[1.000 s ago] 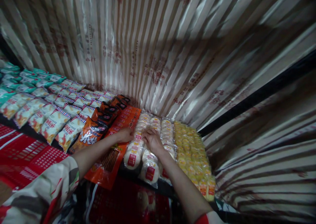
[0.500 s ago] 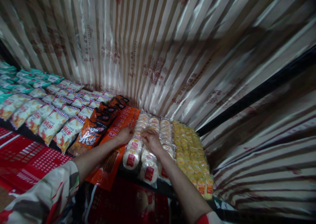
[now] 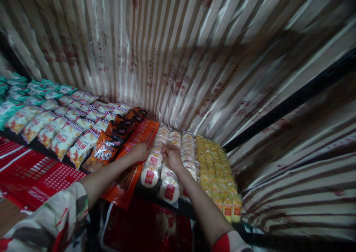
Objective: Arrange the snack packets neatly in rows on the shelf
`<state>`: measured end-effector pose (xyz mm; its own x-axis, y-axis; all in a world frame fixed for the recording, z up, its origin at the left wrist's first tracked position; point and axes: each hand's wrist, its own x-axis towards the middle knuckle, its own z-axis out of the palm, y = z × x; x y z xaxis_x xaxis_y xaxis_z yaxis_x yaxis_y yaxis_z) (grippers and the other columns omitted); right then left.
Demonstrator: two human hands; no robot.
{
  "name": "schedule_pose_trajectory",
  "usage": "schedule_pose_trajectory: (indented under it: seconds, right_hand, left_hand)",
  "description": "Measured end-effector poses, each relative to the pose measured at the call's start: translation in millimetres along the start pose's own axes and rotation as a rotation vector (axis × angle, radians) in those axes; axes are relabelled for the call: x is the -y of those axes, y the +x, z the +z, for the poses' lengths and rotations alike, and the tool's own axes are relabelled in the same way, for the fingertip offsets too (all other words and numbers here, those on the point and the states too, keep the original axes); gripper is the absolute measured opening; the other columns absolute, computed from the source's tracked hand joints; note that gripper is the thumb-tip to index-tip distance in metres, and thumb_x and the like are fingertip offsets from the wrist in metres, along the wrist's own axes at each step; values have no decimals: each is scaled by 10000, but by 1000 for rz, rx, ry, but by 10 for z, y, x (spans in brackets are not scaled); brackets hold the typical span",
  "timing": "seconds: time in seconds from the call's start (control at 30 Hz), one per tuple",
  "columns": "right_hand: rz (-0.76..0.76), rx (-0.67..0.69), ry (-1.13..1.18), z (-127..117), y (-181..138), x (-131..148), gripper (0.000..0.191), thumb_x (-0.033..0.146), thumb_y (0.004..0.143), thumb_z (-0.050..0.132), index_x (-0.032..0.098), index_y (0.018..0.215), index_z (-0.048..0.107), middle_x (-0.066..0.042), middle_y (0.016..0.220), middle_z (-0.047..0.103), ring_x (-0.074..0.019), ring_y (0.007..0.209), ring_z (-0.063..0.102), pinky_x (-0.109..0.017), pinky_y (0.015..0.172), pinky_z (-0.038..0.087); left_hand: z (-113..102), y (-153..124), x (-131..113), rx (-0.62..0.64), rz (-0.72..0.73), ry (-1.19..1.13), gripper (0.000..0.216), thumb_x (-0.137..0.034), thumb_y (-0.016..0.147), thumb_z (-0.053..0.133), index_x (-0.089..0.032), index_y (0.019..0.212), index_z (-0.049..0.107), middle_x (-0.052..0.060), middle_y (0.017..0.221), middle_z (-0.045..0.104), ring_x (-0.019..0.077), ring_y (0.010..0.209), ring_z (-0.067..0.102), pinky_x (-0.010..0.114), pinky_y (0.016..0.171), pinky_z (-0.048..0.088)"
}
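Both my hands rest on rows of clear packs of round white buns with red labels [image 3: 150,175] lying on a dark shelf. My left hand [image 3: 140,151] lies at the left edge of these rows, beside a long orange snack packet [image 3: 130,163], its fingers curled on a bun pack. My right hand [image 3: 171,157] is in the middle of the bun rows, fingers bent down and pinching a pack. A row of yellow packs [image 3: 215,170] lies to the right of my right hand.
Rows of white, red and green snack bags [image 3: 59,133] and dark orange bags [image 3: 107,148] fill the shelf to the left. A shiny striped curtain [image 3: 178,52] hangs behind. A red plastic crate [image 3: 133,229] sits below the shelf edge; a black frame bar [image 3: 292,103] runs at right.
My hands stay on the bun packs, the right hand's fingers curling in a little tighter. The view has shifted slightly; nothing else has moved.
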<state>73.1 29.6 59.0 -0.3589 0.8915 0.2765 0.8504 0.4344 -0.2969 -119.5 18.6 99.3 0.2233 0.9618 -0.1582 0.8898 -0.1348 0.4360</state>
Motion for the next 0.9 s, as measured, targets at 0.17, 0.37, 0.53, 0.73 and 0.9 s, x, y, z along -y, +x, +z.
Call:
schedule_pose_trajectory:
  seconds: [0.17, 0.37, 0.53, 0.73, 0.9]
  right_hand:
    - [0, -6, -5, -33, -2, 43, 134, 130, 790, 538, 195, 745, 647, -18, 810, 664, -167, 829, 545, -306, 860, 365]
    - [8, -13, -13, -24, -5, 44, 135, 148, 796, 543, 202, 750, 658, -26, 809, 668, -179, 832, 554, -319, 861, 377]
    - [17, -11, -13, -25, -1, 42, 132, 135, 788, 546, 194, 754, 659, -32, 818, 670, -182, 836, 555, -330, 872, 380]
    - [-12, -23, 4, -38, -5, 47, 148, 135, 787, 534, 203, 736, 656, -19, 798, 661, -170, 817, 550, -326, 864, 385]
    - [1, -33, 0, -46, -26, 39, 126, 162, 802, 546, 196, 787, 667, -30, 793, 645, -183, 822, 535, -337, 855, 389]
  left_hand:
    - [-5, -97, 20, 133, 97, 37, 128, -216, 754, 533, -179, 754, 656, 57, 803, 692, 199, 763, 630, 242, 632, 429]
    - [15, -127, 27, 157, 124, 26, 175, -165, 780, 489, -167, 739, 659, 54, 739, 679, 176, 692, 615, 233, 610, 412]
    - [47, -110, 32, 122, 139, 14, 219, -186, 842, 438, -160, 816, 654, 81, 833, 691, 198, 783, 625, 247, 646, 410]
    - [34, -91, -19, 86, 146, -10, 208, -197, 850, 445, -148, 854, 647, 101, 878, 694, 202, 816, 635, 246, 666, 417]
    - [66, -70, -51, 57, 96, -39, 211, -215, 851, 458, -144, 910, 648, 120, 920, 690, 210, 864, 640, 246, 696, 433]
